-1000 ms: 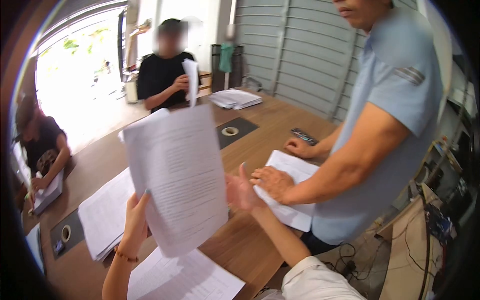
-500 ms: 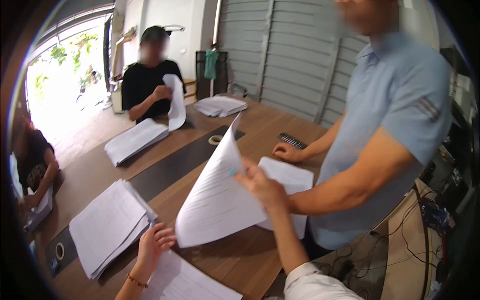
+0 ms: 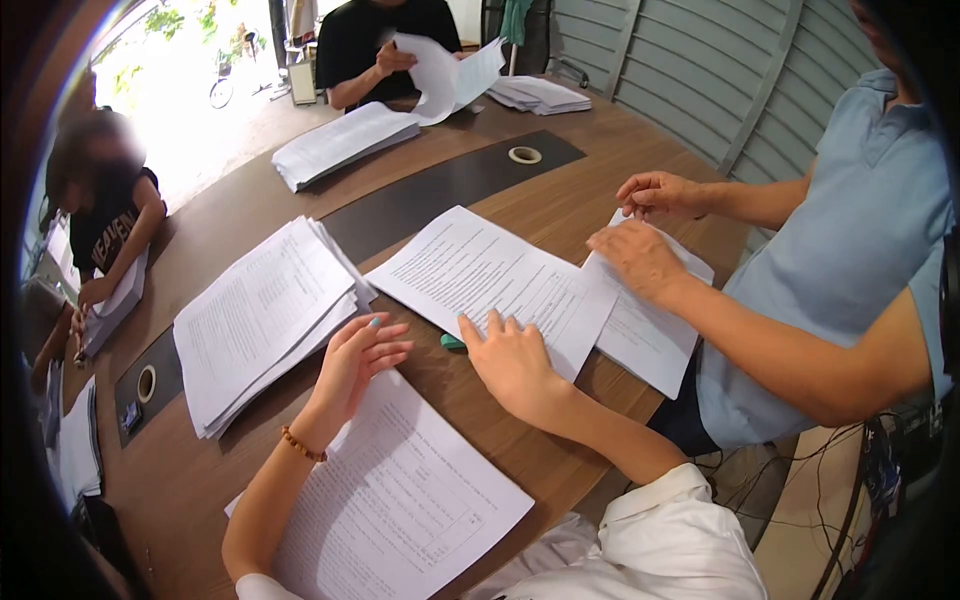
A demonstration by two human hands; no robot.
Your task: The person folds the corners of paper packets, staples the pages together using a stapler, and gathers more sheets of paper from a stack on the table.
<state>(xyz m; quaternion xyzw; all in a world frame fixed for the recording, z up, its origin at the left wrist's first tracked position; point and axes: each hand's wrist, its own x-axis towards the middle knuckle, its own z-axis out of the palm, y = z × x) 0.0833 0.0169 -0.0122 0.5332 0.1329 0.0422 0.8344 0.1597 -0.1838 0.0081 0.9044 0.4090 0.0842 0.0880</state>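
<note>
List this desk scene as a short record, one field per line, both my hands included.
Surface: wooden table
Left hand: open, at the far end of the near sheet, holding nothing
Right hand: fingers spread on the middle sheet
Left of middle sheet: uneven paper stack
Right of middle sheet: blue-shirted person's paper
Beside right fingertips: green object, partly hidden

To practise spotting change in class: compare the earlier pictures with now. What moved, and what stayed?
The printed paper, first held up in the left hand, has come down flat on the table, under the right hand's fingers. The left hand has let go. The thick paper stack and far tape roll stayed put.
</note>
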